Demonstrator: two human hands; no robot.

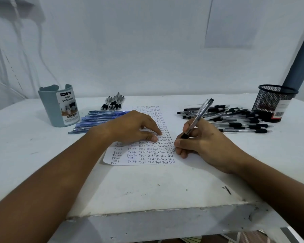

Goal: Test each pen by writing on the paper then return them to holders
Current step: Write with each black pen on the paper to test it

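My right hand (205, 139) grips a clear pen (197, 118) with a black grip; my right fingers (180, 142) are clamped round its lower barrel, its tip touching the paper (147, 155) at the right end of a row of "Test" words, its cap end tilted up and away from me. My left hand (133, 127) rests palm down on the paper, left fingers (156, 133) loosely curved and close together, holding nothing, their tips pressing the sheet just left of my pen tip. The paper lies on the white surface (147, 186) under both hands, filled with columns of "Test". Beyond my right fingers lies a heap of black pens (235, 118), and past it, at the far right, a black mesh holder (274, 102). Beyond my left fingers lies a row of blue pens (98, 118); further left stands a grey holder (59, 106) labelled "DIY DESK ORGANIZER". A small group of black-grip pens (113, 101) lies at the far edge, above my left fingers.
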